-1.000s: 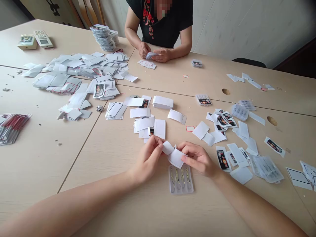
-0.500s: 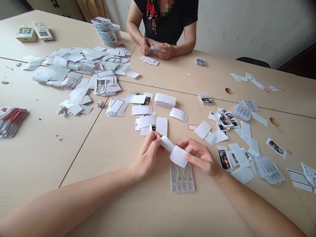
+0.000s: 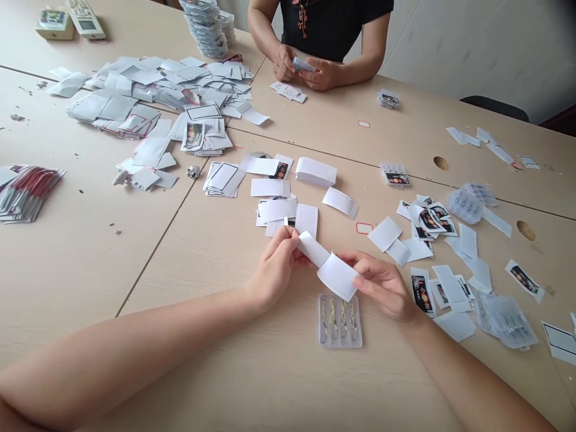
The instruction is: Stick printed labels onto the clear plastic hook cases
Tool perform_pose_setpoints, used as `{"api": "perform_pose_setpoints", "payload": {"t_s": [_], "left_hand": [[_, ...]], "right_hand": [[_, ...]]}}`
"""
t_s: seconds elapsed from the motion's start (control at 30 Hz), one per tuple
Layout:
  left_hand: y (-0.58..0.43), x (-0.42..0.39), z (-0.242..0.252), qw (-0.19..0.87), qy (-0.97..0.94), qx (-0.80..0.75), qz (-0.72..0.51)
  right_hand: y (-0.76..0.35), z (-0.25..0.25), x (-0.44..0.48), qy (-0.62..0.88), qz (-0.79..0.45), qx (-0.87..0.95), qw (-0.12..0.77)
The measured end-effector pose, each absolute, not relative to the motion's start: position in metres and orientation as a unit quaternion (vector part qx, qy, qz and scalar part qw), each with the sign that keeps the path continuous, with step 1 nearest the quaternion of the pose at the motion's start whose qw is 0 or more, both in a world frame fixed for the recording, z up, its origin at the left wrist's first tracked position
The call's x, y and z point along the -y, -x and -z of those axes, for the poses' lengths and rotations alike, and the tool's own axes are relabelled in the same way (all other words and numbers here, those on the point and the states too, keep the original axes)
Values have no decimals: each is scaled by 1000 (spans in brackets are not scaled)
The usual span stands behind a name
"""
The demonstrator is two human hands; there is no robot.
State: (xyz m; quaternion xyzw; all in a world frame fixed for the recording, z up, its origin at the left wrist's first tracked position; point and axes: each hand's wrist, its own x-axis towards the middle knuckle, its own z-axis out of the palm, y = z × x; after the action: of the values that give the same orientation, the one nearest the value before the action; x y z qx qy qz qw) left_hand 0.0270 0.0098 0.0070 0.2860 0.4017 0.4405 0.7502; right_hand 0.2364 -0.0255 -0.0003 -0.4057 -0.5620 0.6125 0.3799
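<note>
Between thumb and fingers, my left hand (image 3: 276, 267) pinches a small white paper strip (image 3: 314, 248). A wider white label (image 3: 339, 277) is gripped at its right edge by my right hand (image 3: 382, 285). The two white pieces meet at one corner; I cannot tell whether they are joined. Just below them on the table lies a clear plastic box (image 3: 341, 337), holding several hooks tied with yellowish line in its compartments. Beyond my left hand are white labels (image 3: 306, 221) and a stack of white cards (image 3: 315, 171).
A large heap of white paper pieces (image 3: 153, 90) spreads at the far left. On the right lie printed labels (image 3: 423, 291) and clear boxes (image 3: 513, 321). A co-worker (image 3: 321, 72) sits across the table, holding a small packet. Stacked boxes (image 3: 207, 30) stand at the back.
The view has shifted, so the table's things appear further right and mostly higher. Both hands still hold the white pieces, which keep nearly the same position relative to each other.
</note>
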Motion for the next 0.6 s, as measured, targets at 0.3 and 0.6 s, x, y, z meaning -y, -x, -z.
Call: {"api": "perform_pose_setpoints", "payload": {"t_s": [0.3,0.6], "left_hand": [[-29,-11,-8,754,-248,-393,-464],[-27,-3,-11,720,-355,-384,-456]], "right_hand": [[-235,-1,24,397,-623,554,384],[-237,-2,21,351,-610,625,336]]}}
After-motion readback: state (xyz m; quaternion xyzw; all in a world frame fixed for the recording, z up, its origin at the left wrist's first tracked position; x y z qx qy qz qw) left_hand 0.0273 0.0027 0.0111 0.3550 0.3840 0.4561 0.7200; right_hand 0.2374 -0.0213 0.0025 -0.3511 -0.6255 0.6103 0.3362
